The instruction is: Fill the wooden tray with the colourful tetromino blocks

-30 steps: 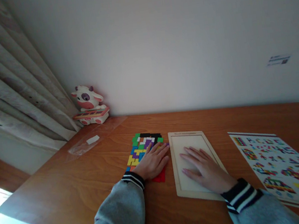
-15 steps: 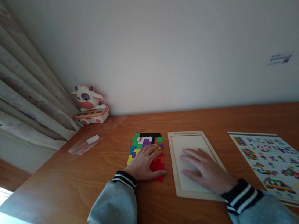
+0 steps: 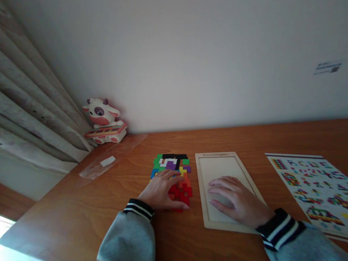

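Several flat coloured puzzle pieces [image 3: 182, 188] lie together on the wooden table in green, black, white, purple, yellow, orange and red. Across their left side rests my left hand [image 3: 161, 191], fingers apart, covering some of them; no piece is seen gripped. To the right lies a pale wooden puzzle tray [image 3: 203, 187] with a light frame and a bare white inside. My right hand [image 3: 237, 199] is over the tray's middle and lower right, fingers outstretched and slightly curved, holding nothing visible.
A printed pattern sheet [image 3: 328, 195] lies on the table [image 3: 85, 212] at the right. Farther back on the left are a clear plastic bag [image 3: 97, 170] and a toy cow with a keyboard [image 3: 104, 121]. A curtain [image 3: 15, 83] hangs at the left, beside the wall.
My left hand has shifted slightly left and toward me, uncovering more red and orange pieces. My right hand has moved a little left on the tray, its fingers closer together.
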A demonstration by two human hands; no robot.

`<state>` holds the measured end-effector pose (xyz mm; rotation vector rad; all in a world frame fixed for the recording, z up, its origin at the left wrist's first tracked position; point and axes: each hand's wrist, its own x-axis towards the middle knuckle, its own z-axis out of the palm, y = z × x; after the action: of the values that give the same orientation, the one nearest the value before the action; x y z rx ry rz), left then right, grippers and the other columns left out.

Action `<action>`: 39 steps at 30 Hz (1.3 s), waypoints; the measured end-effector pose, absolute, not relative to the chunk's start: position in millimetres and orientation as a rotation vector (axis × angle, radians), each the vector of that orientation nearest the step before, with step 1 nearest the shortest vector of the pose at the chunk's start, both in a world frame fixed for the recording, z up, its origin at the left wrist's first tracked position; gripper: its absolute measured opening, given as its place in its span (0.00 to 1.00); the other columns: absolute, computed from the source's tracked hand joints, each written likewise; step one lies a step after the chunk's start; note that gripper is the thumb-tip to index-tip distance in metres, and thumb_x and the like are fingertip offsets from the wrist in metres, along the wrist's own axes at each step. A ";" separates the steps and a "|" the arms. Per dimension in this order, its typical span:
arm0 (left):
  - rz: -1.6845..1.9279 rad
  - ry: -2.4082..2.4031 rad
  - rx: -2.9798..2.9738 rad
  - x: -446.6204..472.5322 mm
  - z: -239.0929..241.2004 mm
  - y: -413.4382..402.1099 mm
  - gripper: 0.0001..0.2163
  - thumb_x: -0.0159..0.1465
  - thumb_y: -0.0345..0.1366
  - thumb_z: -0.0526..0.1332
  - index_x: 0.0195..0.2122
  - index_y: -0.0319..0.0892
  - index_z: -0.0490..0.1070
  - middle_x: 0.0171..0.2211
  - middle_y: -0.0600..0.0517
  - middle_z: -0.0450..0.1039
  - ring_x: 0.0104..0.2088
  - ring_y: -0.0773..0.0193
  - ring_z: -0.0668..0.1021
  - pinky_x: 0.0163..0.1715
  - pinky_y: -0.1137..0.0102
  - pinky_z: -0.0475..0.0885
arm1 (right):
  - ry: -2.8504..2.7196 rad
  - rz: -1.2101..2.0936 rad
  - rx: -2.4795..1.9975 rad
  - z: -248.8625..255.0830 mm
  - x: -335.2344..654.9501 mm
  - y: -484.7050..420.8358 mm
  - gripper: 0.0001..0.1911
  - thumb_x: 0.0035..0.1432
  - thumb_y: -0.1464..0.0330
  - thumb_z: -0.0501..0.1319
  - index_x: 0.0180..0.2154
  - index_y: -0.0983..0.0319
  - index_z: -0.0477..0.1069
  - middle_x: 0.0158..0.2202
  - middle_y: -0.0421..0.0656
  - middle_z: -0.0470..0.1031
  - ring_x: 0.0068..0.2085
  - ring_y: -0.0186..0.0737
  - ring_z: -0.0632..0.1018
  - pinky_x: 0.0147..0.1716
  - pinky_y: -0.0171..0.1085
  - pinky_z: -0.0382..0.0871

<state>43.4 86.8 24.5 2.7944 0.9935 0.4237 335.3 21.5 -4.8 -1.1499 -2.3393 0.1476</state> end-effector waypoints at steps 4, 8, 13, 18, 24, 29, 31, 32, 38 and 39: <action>0.472 0.936 2.766 27.3 31.0 87.5 0.34 0.48 0.63 0.69 0.51 0.46 0.75 0.51 0.45 0.75 0.52 0.51 0.75 0.56 0.59 0.68 | -2.345 0.155 -1.128 -3.6 336.9 20.9 0.12 0.64 0.62 0.59 0.45 0.58 0.76 0.47 0.48 0.77 0.50 0.47 0.76 0.53 0.49 0.68; 0.451 0.826 2.745 30.3 25.7 86.0 0.23 0.57 0.55 0.67 0.48 0.47 0.77 0.47 0.47 0.78 0.48 0.55 0.78 0.54 0.62 0.70 | -2.377 0.149 -1.100 1.7 332.8 18.4 0.12 0.64 0.63 0.59 0.46 0.59 0.75 0.47 0.48 0.77 0.50 0.47 0.75 0.52 0.49 0.68; 0.467 0.828 2.745 42.1 18.3 84.3 0.18 0.65 0.51 0.61 0.49 0.47 0.76 0.49 0.49 0.77 0.49 0.58 0.78 0.53 0.65 0.70 | -2.367 0.144 -1.177 5.4 304.8 15.1 0.14 0.63 0.61 0.60 0.48 0.58 0.75 0.49 0.49 0.77 0.50 0.49 0.75 0.53 0.50 0.67; 0.473 0.841 2.757 31.9 19.5 89.1 0.32 0.51 0.59 0.69 0.52 0.45 0.74 0.52 0.46 0.75 0.51 0.52 0.76 0.55 0.61 0.69 | -2.379 0.158 -1.286 2.7 268.3 18.8 0.22 0.59 0.56 0.64 0.51 0.60 0.74 0.52 0.51 0.76 0.52 0.53 0.74 0.56 0.54 0.64; 0.502 0.815 2.735 21.4 15.6 95.6 0.28 0.52 0.57 0.70 0.48 0.44 0.77 0.48 0.46 0.78 0.48 0.53 0.78 0.54 0.62 0.69 | -2.301 0.174 -1.333 -4.5 252.0 19.7 0.11 0.62 0.64 0.63 0.46 0.59 0.77 0.47 0.46 0.78 0.48 0.49 0.75 0.55 0.53 0.63; 0.507 0.766 2.738 25.6 14.8 93.4 0.24 0.55 0.54 0.69 0.48 0.44 0.78 0.48 0.47 0.79 0.48 0.54 0.79 0.53 0.63 0.70 | -2.203 0.222 -1.273 -13.2 253.8 17.5 0.13 0.59 0.68 0.66 0.48 0.59 0.75 0.47 0.45 0.79 0.47 0.47 0.76 0.52 0.50 0.66; 0.525 0.763 2.745 26.9 16.0 91.8 0.22 0.56 0.52 0.68 0.47 0.44 0.79 0.47 0.47 0.80 0.47 0.55 0.79 0.52 0.64 0.71 | -2.190 0.222 -1.244 -15.1 256.0 18.0 0.12 0.60 0.70 0.65 0.47 0.59 0.75 0.46 0.45 0.79 0.46 0.46 0.77 0.51 0.49 0.68; 0.532 0.761 2.746 27.4 16.7 91.0 0.21 0.57 0.51 0.68 0.46 0.44 0.79 0.46 0.47 0.80 0.46 0.55 0.80 0.51 0.64 0.72 | -2.189 0.218 -1.230 -15.6 257.0 18.2 0.11 0.61 0.72 0.63 0.46 0.59 0.76 0.45 0.44 0.79 0.45 0.46 0.77 0.51 0.48 0.68; 0.593 0.721 2.736 31.2 17.7 88.4 0.15 0.61 0.45 0.65 0.44 0.44 0.80 0.41 0.50 0.82 0.41 0.60 0.81 0.49 0.67 0.73 | -2.187 0.204 -1.222 -15.6 259.9 16.9 0.14 0.60 0.67 0.65 0.49 0.59 0.75 0.48 0.46 0.77 0.48 0.48 0.76 0.50 0.49 0.69; 0.598 0.713 2.738 31.8 17.4 88.5 0.14 0.62 0.44 0.64 0.45 0.44 0.79 0.41 0.50 0.82 0.41 0.60 0.81 0.49 0.67 0.72 | -2.190 0.203 -1.229 -15.5 259.8 16.6 0.15 0.60 0.66 0.65 0.49 0.59 0.74 0.49 0.47 0.77 0.49 0.49 0.76 0.51 0.49 0.69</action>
<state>31.8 88.5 17.4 2.7380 0.7130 0.5984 259.8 16.6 -15.5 -1.2286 -2.1899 0.2034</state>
